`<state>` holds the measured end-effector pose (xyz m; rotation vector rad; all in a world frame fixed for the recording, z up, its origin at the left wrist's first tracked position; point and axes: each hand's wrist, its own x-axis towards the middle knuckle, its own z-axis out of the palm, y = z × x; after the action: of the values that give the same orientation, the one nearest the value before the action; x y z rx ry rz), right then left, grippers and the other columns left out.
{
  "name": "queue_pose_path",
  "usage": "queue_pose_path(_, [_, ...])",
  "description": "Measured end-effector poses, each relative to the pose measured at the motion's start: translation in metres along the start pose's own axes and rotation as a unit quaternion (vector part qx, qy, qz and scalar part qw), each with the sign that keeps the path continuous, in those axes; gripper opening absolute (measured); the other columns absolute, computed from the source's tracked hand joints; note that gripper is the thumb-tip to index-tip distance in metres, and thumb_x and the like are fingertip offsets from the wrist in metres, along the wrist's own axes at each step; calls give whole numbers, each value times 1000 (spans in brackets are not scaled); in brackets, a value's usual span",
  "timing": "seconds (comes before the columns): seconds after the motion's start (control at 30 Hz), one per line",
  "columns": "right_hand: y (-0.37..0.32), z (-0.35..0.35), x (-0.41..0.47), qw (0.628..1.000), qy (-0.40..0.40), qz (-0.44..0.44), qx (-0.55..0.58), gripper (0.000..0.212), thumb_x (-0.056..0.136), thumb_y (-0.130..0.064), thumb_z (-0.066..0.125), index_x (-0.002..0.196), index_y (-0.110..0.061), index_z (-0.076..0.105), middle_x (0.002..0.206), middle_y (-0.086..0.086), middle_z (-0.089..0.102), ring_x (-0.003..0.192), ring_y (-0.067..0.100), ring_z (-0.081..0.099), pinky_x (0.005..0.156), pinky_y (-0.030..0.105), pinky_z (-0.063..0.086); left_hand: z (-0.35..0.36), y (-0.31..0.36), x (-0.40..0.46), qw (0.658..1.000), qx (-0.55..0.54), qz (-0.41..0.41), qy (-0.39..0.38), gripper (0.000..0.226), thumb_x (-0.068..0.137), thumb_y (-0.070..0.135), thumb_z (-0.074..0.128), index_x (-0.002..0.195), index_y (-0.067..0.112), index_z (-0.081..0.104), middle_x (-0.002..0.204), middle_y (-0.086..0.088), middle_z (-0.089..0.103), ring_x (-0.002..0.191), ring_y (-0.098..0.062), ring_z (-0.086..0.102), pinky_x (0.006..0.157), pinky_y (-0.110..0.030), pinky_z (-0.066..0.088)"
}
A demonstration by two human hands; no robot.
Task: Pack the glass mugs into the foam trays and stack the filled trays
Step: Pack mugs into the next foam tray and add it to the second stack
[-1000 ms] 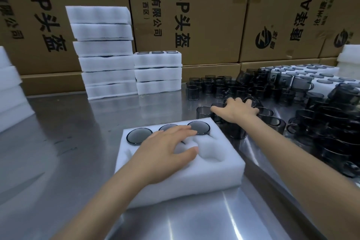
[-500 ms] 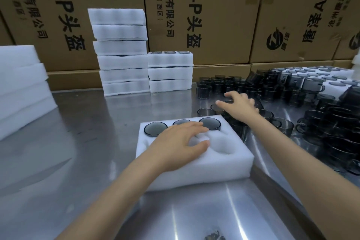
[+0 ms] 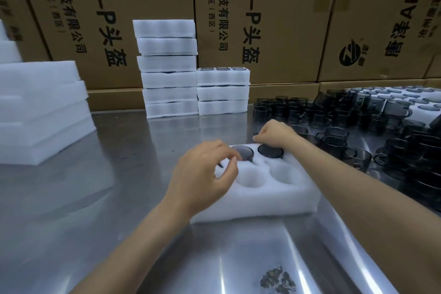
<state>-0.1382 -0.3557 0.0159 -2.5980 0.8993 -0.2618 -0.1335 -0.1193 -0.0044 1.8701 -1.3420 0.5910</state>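
two dark smoked-glass mugs [image 3: 270, 150] show seated in the far row of the white six-pocket foam tray [image 3: 274, 200] in front of you; a third far pocket sits under your left hand [image 3: 202, 174], so you cannot tell from here whether it is filled. the near row's two visible pockets are bare foam.

your left hand hovers over the tray's left end with its fingers curled and thumb and forefinger close together, possibly pinching a mug's edge; whether it really grips anything cannot be told. your right hand [image 3: 274, 133] is at the tray's far edge, fingers bunched downward just beside the right-hand seated mug; whether they pinch its rim or hold nothing is unclear.

by my reading you are mid-fill: the far row is done or nearly so and the near row is waiting. the next move calls for taking a loose grey glass mug [image 3: 334, 135] from the crowd on the steel table [image 3: 119, 198] at your right and lowering it upright into a near pocket.

counted: one tall stack of six white foam trays [image 3: 167, 69] at the back, a shorter stack of three filled foam trays [image 3: 223, 90] touching it, and a pile of plain white foam slabs [image 3: 43, 107] at far left. the loose mugs are too many and too overlapped to count.
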Motion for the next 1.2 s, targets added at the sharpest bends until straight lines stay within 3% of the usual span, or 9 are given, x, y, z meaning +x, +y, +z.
queue_pose_path(0.1, [-7, -4, -12, 994, 93, -47, 34, 36, 95, -29, 51, 64, -14, 61, 71, 6, 62, 78, 30, 59, 63, 30, 41, -12, -20, -15, 999, -30, -29, 22, 16, 85, 19, 54, 83, 20, 70, 83, 14, 64, 80, -7, 60, 72, -30, 47])
queue_pose_path(0.23, [-24, -16, -46, 948, 207, -206, 125, 21, 97, -18, 49, 88, -12, 67, 73, -4, 60, 75, 21, 56, 64, 31, 39, -25, -43, -23, 974, -148, -155, 70, 16, 83, 26, 53, 88, 31, 68, 90, 18, 68, 85, -4, 62, 78, -22, 45])
queue_pose_path(0.37, [-37, -12, -95, 911, 157, -326, 197, 13, 94, -11, 52, 94, -12, 65, 79, -2, 66, 74, 15, 62, 72, 34, 51, -33, -50, -26, 952, -211, -207, 80, 25, 80, 35, 55, 104, 37, 64, 102, 13, 69, 91, -7, 63, 87, -27, 47])
queue_pose_path(0.5, [-36, 13, -131, 891, 155, -400, 147, 13, 86, -26, 58, 81, -15, 61, 75, -10, 59, 71, 6, 55, 66, 34, 52, -28, -42, -35, 958, -215, -188, 3, 48, 79, 41, 60, 126, 34, 54, 119, 23, 60, 102, 0, 60, 91, -20, 45])
queue_pose_path(0.63, [-32, 27, -138, 894, 148, -412, 99, 24, 86, -37, 57, 77, -15, 56, 75, -8, 56, 73, 13, 53, 67, 38, 48, -18, -28, -41, 972, -190, -135, -24, 45, 79, 44, 63, 122, 43, 51, 117, 29, 57, 106, 4, 56, 85, -4, 37])
queue_pose_path(0.87, [-32, 29, -143, 891, 114, -434, 66, 26, 91, -37, 42, 83, -15, 54, 83, -7, 53, 82, 16, 48, 70, 39, 44, -16, -24, -47, 979, -154, -134, 25, 44, 70, 55, 68, 109, 38, 57, 109, 25, 62, 103, -1, 58, 84, -6, 38])
queue_pose_path(1.1, [-33, 28, -146, 907, 58, -418, 14, 23, 93, -35, 38, 90, -17, 53, 91, -7, 51, 91, 17, 44, 74, 44, 44, -15, -25, -49, 979, -143, -142, 10, 40, 73, 31, 79, 105, 38, 56, 104, 26, 62, 105, 9, 54, 85, 0, 31])
queue_pose_path(1.2, [-32, 28, -147, 908, 74, -411, 27, 26, 93, -42, 44, 106, -22, 55, 115, -13, 50, 107, 11, 46, 82, 40, 47, -19, -24, -50, 982, -132, -137, 1, 43, 75, 42, 74, 112, 37, 53, 110, 29, 58, 110, 8, 52, 88, -2, 34])
